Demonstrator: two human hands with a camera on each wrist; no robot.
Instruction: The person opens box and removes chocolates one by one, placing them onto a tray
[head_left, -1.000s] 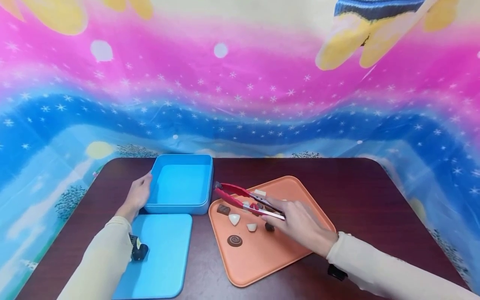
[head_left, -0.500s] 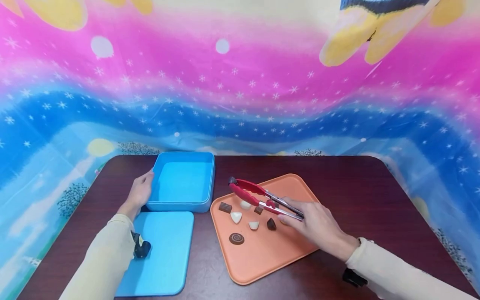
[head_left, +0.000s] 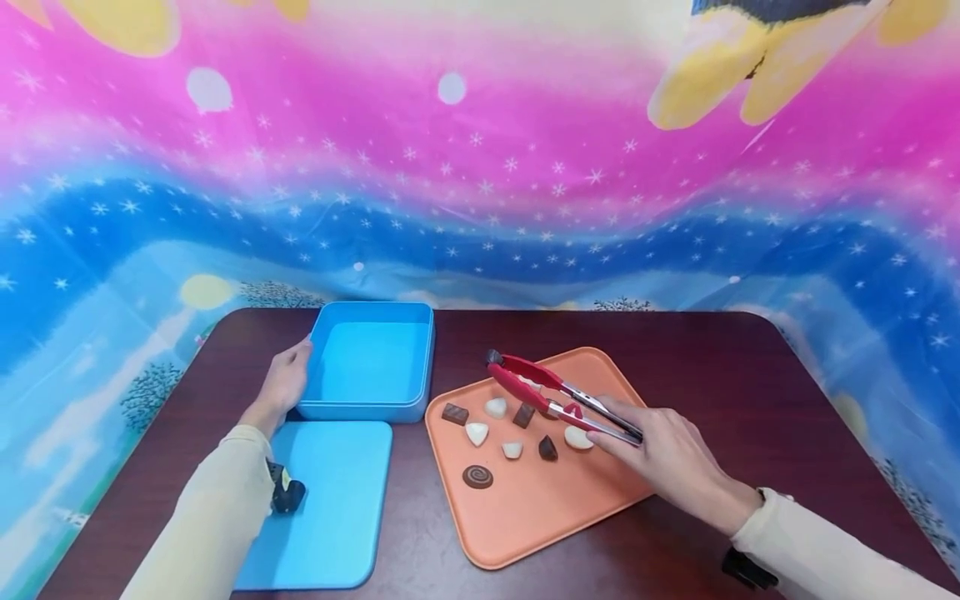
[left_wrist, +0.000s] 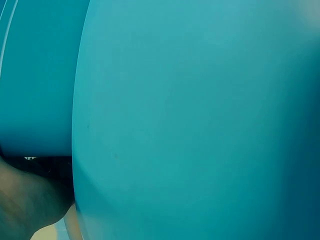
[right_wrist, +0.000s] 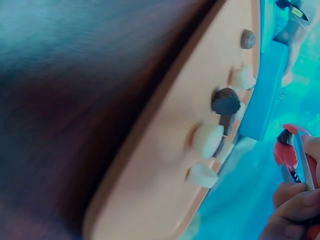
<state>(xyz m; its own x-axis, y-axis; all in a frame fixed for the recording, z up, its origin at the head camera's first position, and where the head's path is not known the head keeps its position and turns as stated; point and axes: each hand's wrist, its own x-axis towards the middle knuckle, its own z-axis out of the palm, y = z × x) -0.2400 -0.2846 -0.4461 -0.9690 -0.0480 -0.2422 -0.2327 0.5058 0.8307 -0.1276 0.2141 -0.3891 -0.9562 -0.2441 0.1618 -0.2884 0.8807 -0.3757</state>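
My right hand (head_left: 678, 467) grips red-tipped metal tongs (head_left: 566, 400) above the orange tray. A small dark chocolate (head_left: 493, 357) is pinched at their tips, and it also shows in the right wrist view between the red ends. My left hand (head_left: 281, 383) holds the left side of an open blue box (head_left: 367, 358); its fingers are partly hidden. On the orange tray (head_left: 525, 517) lie several brown and white chocolates, among them a round swirl one (head_left: 477, 477), a white triangular one (head_left: 476, 433) and a dark pointed one (head_left: 547, 448). The tongs cover part of the tray's back.
A flat blue lid (head_left: 330, 500) lies on the dark table (head_left: 712, 383) in front of the box, under my left forearm. The tray stands right of the box, with a narrow gap. A patterned cloth (head_left: 480, 208) hangs behind the table.
My right hand has moved to the right with the tongs and the dark chocolate, away from the box and uncovering more chocolates. My left hand stays at the box; the view has shifted slightly.
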